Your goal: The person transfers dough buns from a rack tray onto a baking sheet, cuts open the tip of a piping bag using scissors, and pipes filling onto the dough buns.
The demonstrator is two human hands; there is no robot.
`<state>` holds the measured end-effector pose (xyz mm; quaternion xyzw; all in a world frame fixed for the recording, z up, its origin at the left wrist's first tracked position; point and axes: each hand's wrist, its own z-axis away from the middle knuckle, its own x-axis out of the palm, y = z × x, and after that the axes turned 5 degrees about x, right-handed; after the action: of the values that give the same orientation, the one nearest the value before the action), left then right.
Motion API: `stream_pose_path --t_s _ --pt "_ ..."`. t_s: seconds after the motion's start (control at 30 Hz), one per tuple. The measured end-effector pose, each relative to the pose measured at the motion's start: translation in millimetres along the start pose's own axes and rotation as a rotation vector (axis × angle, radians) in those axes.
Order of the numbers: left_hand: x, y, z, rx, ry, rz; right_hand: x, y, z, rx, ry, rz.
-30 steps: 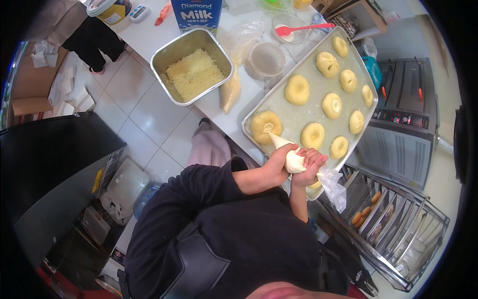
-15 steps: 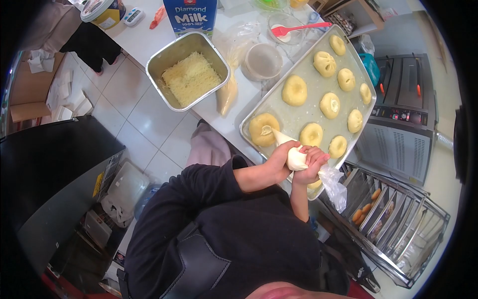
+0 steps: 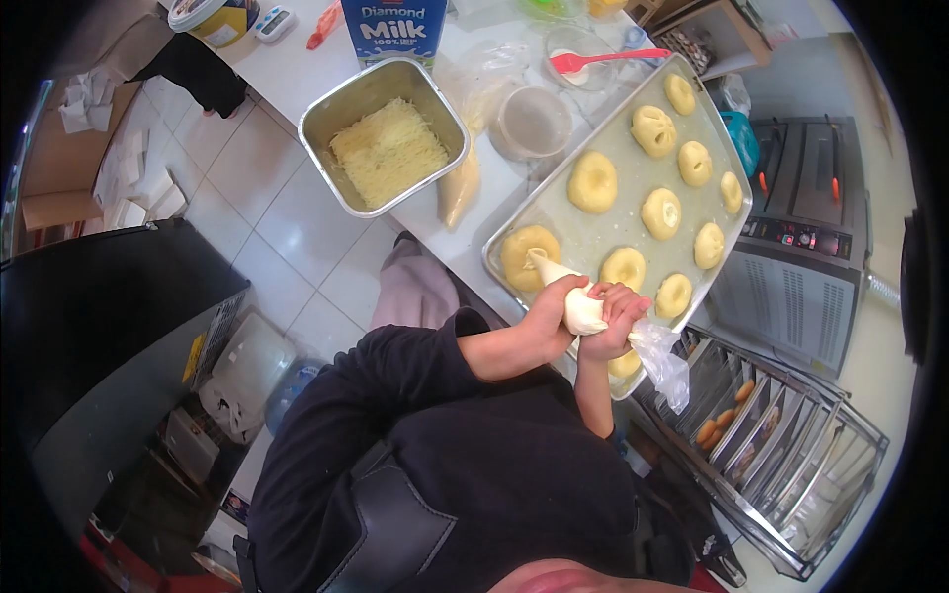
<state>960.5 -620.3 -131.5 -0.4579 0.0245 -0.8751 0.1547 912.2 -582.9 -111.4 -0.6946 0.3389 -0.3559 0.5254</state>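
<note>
My left hand (image 3: 552,318) is wrapped round the lower part of a piping bag (image 3: 584,314) filled with pale cream. Higher on the same bag, my right hand (image 3: 613,321) grips its twisted top, and loose clear plastic (image 3: 661,366) sticks out beyond the fist. The bag's tip meets the middle of a round dough bun (image 3: 518,269) at the near left corner of a metal baking tray (image 3: 623,222). Several other dough buns (image 3: 623,269) sit on this tray, most with hollowed centres; one bun (image 3: 660,213) has white filling in it.
Left of the tray stand a metal pan (image 3: 308,148) of grated cheese (image 3: 388,153), another filled piping bag (image 3: 459,188), a plastic tub (image 3: 531,124) and a milk carton (image 3: 395,30). A red spatula (image 3: 608,59) lies across a bowl. An oven (image 3: 791,267) and tray rack (image 3: 781,455) stand right.
The bag's tip has shifted slightly over the same bun, and the cream seen there before is now mostly hidden by the tip. Both hands keep their grip; the view has moved a little.
</note>
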Motion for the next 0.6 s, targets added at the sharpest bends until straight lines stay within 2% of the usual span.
stream_pose_path --t_s 0.43,0.6 --pt "-9 -14 1 -0.055 -0.002 0.056 -5 -12 9 0.110 0.022 0.037" --pt "-4 -16 -1 -0.087 -0.035 0.031 -9 -15 7 0.072 0.037 0.064"
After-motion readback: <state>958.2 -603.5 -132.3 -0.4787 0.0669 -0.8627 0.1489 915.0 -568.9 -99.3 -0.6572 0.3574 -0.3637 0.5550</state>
